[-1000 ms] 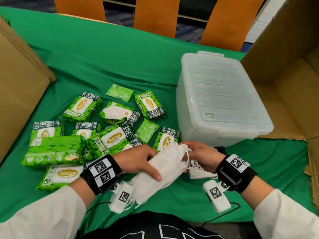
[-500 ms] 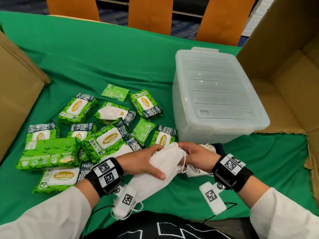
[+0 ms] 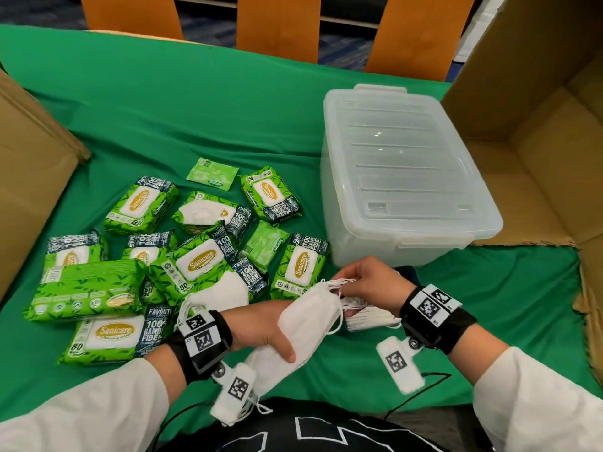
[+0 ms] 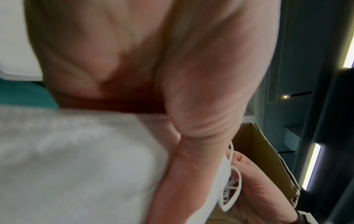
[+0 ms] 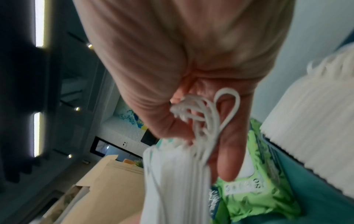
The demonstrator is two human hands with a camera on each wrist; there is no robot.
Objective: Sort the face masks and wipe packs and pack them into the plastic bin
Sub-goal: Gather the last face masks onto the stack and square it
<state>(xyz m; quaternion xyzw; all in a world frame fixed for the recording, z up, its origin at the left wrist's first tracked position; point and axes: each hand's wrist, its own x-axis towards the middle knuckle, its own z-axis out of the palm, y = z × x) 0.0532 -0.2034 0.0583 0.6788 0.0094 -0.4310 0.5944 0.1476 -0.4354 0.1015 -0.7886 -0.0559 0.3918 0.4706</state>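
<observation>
Over green cloth (image 3: 228,102), fingers (image 3: 350,272) pinch mask loops (image 3: 336,282).

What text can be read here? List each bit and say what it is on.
"Sanicare": wipe packs, on the gold oval of the flap.
"100% BAMBOO FIBER", partly cut off: dark band of the packs.
"FAVORITE", partly hidden: same band.
"80": corner of the near pack.
Small sachets: print too small to read.
Wrist bands: square code markers, no words.
Bin and masks: no text.
</observation>
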